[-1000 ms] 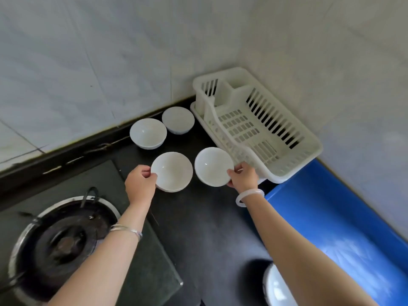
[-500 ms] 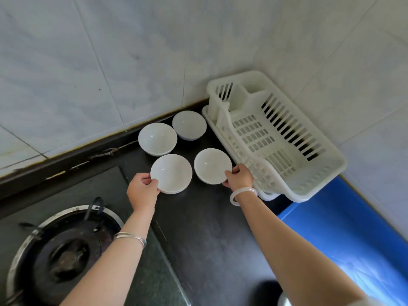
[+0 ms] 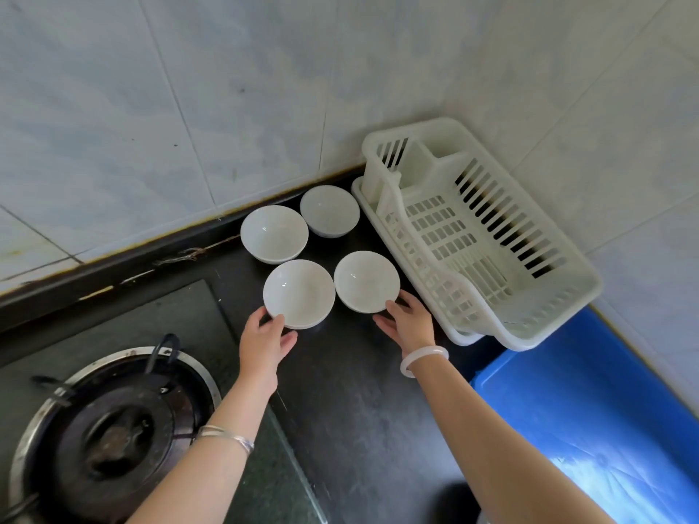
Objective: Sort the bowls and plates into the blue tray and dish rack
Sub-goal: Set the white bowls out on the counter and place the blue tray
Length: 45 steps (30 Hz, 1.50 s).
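Four white bowls stand on the black counter in a two-by-two group. My left hand pinches the near rim of the near-left bowl, thumb on top. My right hand holds the near edge of the near-right bowl, thumb on the rim and a finger below it. Both bowls sit level, low over or on the counter. The far-left bowl and the far-right bowl stand by the wall. To the right of the bowls sits the white dish rack, with the blue tray nearer me.
A gas burner on a dark glass hob fills the lower left. Tiled walls close the corner behind the bowls and rack. Bare black counter lies between my arms.
The two bowls in my hands were tilted up toward me; they have come down and now sit level next to the other two. My hands stay on their rims.
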Available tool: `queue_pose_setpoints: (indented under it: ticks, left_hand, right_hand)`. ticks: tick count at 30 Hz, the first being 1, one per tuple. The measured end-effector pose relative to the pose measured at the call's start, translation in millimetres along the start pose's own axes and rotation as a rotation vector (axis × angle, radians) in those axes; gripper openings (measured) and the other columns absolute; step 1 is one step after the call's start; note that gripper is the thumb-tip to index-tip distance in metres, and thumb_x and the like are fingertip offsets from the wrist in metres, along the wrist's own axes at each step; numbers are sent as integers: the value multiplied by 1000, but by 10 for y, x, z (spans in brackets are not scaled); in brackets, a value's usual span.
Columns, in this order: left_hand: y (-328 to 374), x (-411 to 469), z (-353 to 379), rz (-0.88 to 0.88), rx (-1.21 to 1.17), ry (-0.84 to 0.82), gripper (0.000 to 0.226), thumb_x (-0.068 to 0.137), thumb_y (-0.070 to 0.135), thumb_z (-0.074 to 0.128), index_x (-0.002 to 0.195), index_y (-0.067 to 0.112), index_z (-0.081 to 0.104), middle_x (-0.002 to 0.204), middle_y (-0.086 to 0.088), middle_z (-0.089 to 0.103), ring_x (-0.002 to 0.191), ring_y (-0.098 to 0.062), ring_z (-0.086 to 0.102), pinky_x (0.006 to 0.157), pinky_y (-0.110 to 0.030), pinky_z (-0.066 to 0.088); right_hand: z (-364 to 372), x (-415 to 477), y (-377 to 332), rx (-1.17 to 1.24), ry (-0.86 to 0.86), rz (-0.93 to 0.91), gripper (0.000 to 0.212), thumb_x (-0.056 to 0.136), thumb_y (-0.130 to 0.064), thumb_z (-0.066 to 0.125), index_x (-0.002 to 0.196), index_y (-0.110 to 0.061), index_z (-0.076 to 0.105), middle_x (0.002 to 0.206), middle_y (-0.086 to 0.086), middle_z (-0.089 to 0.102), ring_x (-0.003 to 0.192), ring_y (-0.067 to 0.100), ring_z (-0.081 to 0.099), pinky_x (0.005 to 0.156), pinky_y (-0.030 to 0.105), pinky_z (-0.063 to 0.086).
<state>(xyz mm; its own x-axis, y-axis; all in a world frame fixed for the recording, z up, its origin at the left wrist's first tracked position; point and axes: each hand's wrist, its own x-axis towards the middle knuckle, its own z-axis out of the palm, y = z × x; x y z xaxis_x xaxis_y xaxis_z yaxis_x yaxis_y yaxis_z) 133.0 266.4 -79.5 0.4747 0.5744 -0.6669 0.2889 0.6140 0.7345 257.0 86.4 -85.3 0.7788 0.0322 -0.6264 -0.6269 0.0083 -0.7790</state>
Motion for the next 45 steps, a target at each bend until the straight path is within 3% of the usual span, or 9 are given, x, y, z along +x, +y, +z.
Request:
queue_pose_setpoints:
  ticks: [7,16,23,27,30,34,37,40,45]
  left_hand:
    - [30,-39,108,8,-86,57,37,91,6,53,127,16,51,115,-2,53,111,-29,60,84,-34,54]
    - [24,-35,155,-2,-114,89,34,92,8,54,124,17,53,103,3,54,110,-26,61,73,-27,54]
    - [1,-25,162,18,-76,109,32,92,9,54,123,16,54,108,2,54,104,-24,62,72,-27,55]
    - [-27,-52,169,46,-54,91,35,93,10,51,128,15,54,111,1,58,103,-20,61,90,-33,52]
    - [-88,-118,169,113,27,73,38,94,14,48,132,16,52,104,7,60,107,-16,56,96,-30,45]
    - [-259,-285,118,121,167,18,44,95,19,47,139,14,43,135,0,51,124,-17,48,110,-37,35]
    - [-410,-471,83,96,277,-38,45,95,19,48,139,11,42,142,-6,47,129,-23,46,112,-40,33]
    - [-533,-724,106,115,394,-156,42,96,20,47,137,10,46,141,-4,49,129,-23,46,111,-40,34]
    - [-785,-1181,266,192,667,-422,36,95,17,48,130,11,53,133,-2,56,120,-14,52,103,-26,38]
  right_hand:
    - [150,41,-74,102,14,-20,42,88,0,58,128,-12,53,111,9,58,106,30,60,79,35,57]
    - [364,259,-156,82,13,-59,39,87,2,58,124,-9,55,92,-4,58,91,23,61,68,29,58]
    - [345,244,-181,64,-7,-12,39,90,-6,57,128,-15,54,101,-1,59,84,17,63,64,26,57]
    - [307,160,-207,-65,-39,6,43,95,-23,50,138,-20,44,131,7,55,109,25,59,85,33,51]
    - [239,70,-201,-190,-92,-20,45,97,-30,45,141,-22,40,140,4,49,125,25,49,98,35,43]
    - [10,-168,-225,-447,-97,-190,42,98,-32,41,139,-23,41,142,1,48,130,22,45,111,44,35]
    - [-320,-492,-236,-542,-71,-260,36,98,-32,40,131,-23,49,125,-1,59,118,19,53,107,43,40]
    - [-813,-907,-184,-658,-19,-316,32,98,-33,40,123,-24,56,109,-6,63,108,16,58,97,32,45]
    - [-1741,-1609,159,-780,185,-282,23,97,-29,43,105,-21,64,101,-2,66,98,16,57,79,26,37]
